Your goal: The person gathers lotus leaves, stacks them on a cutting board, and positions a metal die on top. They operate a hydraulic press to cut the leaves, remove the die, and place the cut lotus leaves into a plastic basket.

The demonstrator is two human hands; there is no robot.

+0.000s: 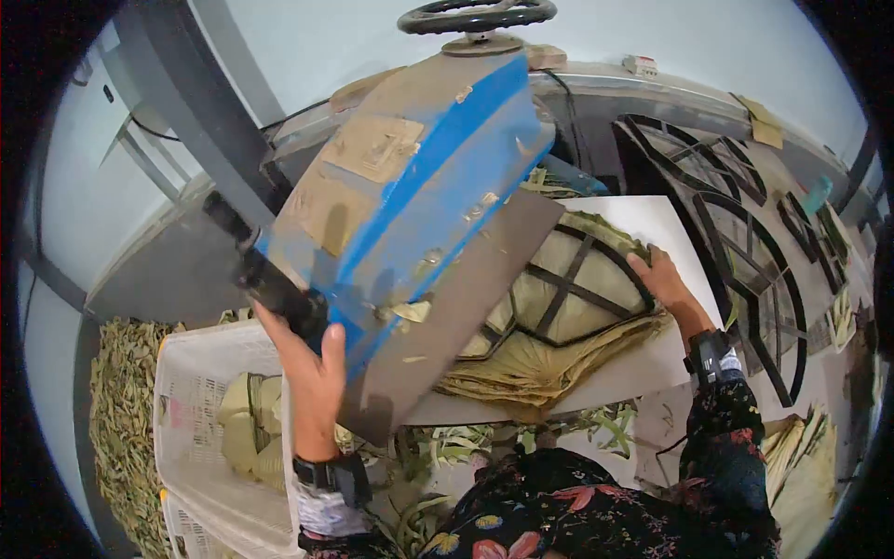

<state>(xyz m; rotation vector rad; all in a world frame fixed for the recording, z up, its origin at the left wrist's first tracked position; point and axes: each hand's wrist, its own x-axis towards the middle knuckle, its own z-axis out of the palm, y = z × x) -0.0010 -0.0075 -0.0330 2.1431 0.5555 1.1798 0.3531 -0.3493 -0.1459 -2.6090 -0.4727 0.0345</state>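
Note:
My left hand (312, 377) is at the black handle (279, 293) on the side of a blue press head (447, 177). Its thumb stands up beside the handle, and the other fingers are partly hidden behind it. A black-edged cutting die (570, 289) with crossed bars lies on a thick stack of dried green leaves (531, 368). The stack rests on a white board (684, 359), partly under the press head's brown plate (438, 321). My right hand (663, 279) touches the stack's right edge with bent fingers, close to the die's corner.
More black dies (759, 279) lie on the right side of the bench. A black handwheel (477, 16) tops the press. At lower left, a white plastic crate (191, 447) holds cut leaf pieces beside a heap of leaf scraps (121, 419). Folded leaves (801, 475) lie at lower right.

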